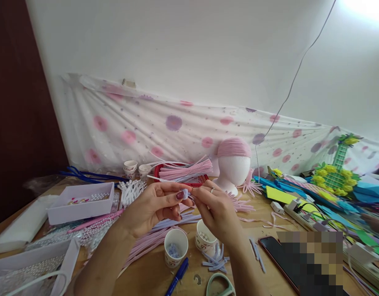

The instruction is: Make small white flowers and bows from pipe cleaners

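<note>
My left hand (157, 205) is closed, its thumb and fingers pinching a small pale-blue coiled piece of pipe cleaner (185, 193). Close against it, my right hand (214, 203) has its fingers pressed together on the other side of the coil. A thin pale end shows at the right fingertips; its far part is hidden. Below the hands stand two paper cups: the left cup (176, 253) has pale-blue fuzzy bits inside, and the right cup (204, 236) holds white beads. Short blue pipe cleaner pieces (216, 260) lie by my right forearm.
Bundled pink pipe cleaners (189, 167) fill a red basket (204, 179) behind the hands. A white foam head (234, 168) wears a pink wrapped cap. Boxes of beads (81, 209) stand left. A blue pen (178, 276), scissors (220, 283), phone (277, 259) and power strip (331, 238) lie in front and right.
</note>
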`<state>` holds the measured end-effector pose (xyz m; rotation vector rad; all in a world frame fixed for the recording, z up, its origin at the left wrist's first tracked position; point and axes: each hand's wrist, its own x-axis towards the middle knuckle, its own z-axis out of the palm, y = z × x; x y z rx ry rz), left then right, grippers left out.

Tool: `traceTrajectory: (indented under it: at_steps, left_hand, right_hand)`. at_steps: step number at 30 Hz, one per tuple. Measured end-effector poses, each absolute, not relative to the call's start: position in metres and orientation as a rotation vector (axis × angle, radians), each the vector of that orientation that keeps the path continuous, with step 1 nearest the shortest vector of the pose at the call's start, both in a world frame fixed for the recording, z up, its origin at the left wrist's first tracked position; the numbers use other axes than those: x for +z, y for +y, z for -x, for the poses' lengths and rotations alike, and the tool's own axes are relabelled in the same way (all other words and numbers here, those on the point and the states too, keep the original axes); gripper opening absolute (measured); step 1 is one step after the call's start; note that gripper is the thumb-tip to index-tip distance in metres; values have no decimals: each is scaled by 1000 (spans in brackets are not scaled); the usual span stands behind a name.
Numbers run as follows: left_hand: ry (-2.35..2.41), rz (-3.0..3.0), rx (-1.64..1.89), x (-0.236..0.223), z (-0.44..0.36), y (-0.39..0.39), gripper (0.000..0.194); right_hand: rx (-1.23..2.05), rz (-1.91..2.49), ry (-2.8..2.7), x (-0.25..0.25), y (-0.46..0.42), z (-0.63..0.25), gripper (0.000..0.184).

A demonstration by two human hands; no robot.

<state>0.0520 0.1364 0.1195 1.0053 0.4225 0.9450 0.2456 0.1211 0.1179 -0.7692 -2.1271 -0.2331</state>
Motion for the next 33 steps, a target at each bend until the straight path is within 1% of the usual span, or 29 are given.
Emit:
traceTrajectory:
  at_steps: [4,8,11,13,16,18,21,23,25,26,27,29,30,33]
  left_hand:
    - [472,-1019,892,118,-51,136,38]
    - [466,-1124,948,114,-56,132,30]
    - [470,-1184,978,114,-57,126,26]
    - [466,-1212,949,115,-56,124,27]
    - [459,-1308,897,117,-51,122,35]
    - [511,-1460,971,118,-49,124,37]
    - [630,-1794,1254,117,-51,127,35]
    - [666,-1946,1376,115,-56,129,44]
    - [666,-2006,1376,113,-62,128,53]
    - [647,-2025,1346,113,-65,127,54]
    - [620,-2038,1316,112,-67,126,49]
    - [580,-2047,1283,113,-69,122,31]
    - [557,-2051,1294,113,-69,120,28]
    - [448,-2080,1304,116,-65,118,31]
  right_hand:
    - [-169,754,-2133,120,120,-249,27]
    - [12,736,-2156,121,123,-254,28]
    - [141,687,-2188,122,126,-258,34]
    - [286,655,-2215,122,128,-261,36]
    - [467,616,-2205,121,127,-265,31]
    - [437,593,-2169,121,127,-266,26]
    - [353,586,-2151,120,127,-263,24]
    - [343,607,-2136,119,126,-257,24]
    - [366,608,-2109,116,125,-246,23]
    - [381,597,-2097,113,125,-241,24]
    - [394,581,-2083,111,124,-235,25]
    - [393,566,-2055,104,125,-227,27]
    - [381,577,-2049,101,125,-224,28]
    - [297,622,-2092,94,127,-224,31]
